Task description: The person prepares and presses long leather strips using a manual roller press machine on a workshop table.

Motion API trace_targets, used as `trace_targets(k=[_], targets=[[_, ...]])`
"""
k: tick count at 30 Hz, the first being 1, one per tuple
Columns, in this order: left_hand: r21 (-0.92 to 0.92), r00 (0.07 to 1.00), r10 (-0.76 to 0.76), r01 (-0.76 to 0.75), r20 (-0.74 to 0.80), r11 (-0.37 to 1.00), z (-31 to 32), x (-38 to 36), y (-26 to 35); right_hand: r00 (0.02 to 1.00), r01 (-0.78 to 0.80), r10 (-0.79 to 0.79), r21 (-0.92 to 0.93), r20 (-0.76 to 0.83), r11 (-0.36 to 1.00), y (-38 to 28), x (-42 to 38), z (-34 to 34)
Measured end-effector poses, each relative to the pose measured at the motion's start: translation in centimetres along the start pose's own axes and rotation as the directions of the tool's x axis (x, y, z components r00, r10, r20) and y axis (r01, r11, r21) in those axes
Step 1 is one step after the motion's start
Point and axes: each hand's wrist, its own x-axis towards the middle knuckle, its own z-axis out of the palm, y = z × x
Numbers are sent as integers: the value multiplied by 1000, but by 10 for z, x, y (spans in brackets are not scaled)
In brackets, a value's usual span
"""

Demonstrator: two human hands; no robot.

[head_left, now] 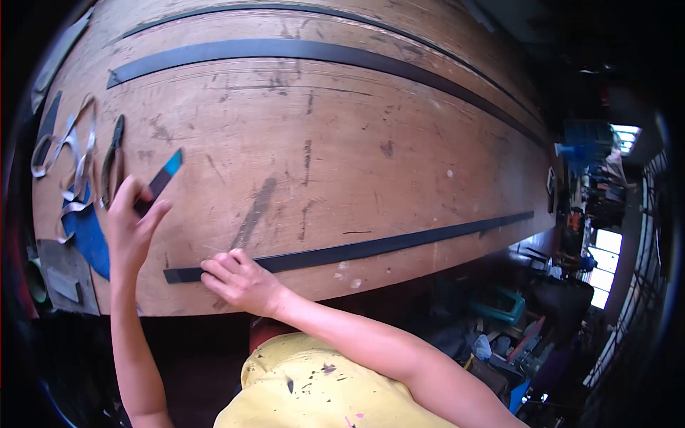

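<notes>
My left hand [135, 217] is closed around a flat, dark tool [165, 178] with a teal slanted tip, raised above the left part of the wooden table. Lower down, my right hand [246, 282] has its fingers bent together on a long black strip [371, 246], close to the strip's left end. That strip lies along the near edge of the table. Pliers [114, 160] lie just beyond my left hand, beside a tangle of pale narrow bands [70, 143].
The marked wooden table [342, 157] carries a wide dark strip [285, 48] and a thinner one [335, 12] along its far side. Blue material [87, 239] lies at the left. A teal container [499, 305] and clutter stand beyond the right side.
</notes>
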Motion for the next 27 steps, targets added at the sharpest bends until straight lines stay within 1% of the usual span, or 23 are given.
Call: trace_targets(k=[1,3,5,6,8,9,11,12,13,14,15,16,17,18,19,21,22,24,25,27], targets=[[-73,999,34,-37,-34,997,-6,-9,3,1000,9,-8,6,-23,1000,0,-1,2],[-86,982,8,-25,-191,996,-13,-26,14,1000,7,-7,-5,-19,1000,0,-1,1],[-83,957,-111,92,-268,992,-24,-46,16,1000,4,-4,-15,-14,1000,0,-2,2],[-89,958,-104,83,-267,993,-27,-57,14,1000,1,-2,-25,-16,1000,-1,-2,2],[9,921,-200,215,-335,977,-36,-74,12,999,1,-2,-24,-46,1000,-2,-2,4],[10,919,-199,215,-340,977,-38,-80,12,999,6,-7,-24,-49,1000,-1,-2,4],[136,905,-29,95,-424,986,-36,-92,9,999,-8,8,3,-34,1000,0,-2,0],[-51,907,-176,169,-383,984,-31,-96,9,1000,-8,8,1,12,1000,1,-4,-2],[17,921,-158,176,-356,984,-27,-97,12,1000,-2,2,11,7,1000,2,-5,-3],[-105,918,-256,234,-303,966,-23,-103,8,1000,4,-4,7,20,1000,3,-5,-3],[-123,925,-262,237,-274,964,-21,-102,13,999,8,-8,6,32,1000,3,-3,-5],[-131,942,-202,172,-267,976,-16,-106,2,1000,9,-9,16,28,1000,2,-1,-6],[-35,964,-185,182,-191,983,-22,-108,6,998,16,-16,-4,61,1000,1,1,-6],[-35,964,-199,196,-174,980,-20,-111,8,996,27,-24,-38,86,999,-1,6,-9],[45,974,-109,120,-200,992,-18,-115,5,993,46,-44,-22,109,999,-3,10,-10],[6,967,-107,112,-231,994,-13,-126,0,983,103,-100,-15,157,995,-6,13,-9],[-11,955,-109,110,-275,994,-7,-134,-2,980,114,-112,0,163,994,-8,14,-9],[-86,931,-118,94,-345,992,6,-150,3,963,127,-107,-68,246,990,-13,18,-9],[-104,922,-119,87,-367,991,14,-160,9,960,133,-114,-59,255,989,-15,20,-9],[-138,911,-150,104,-384,985,31,-178,21,939,155,-101,-143,328,977,-19,22,-10]])
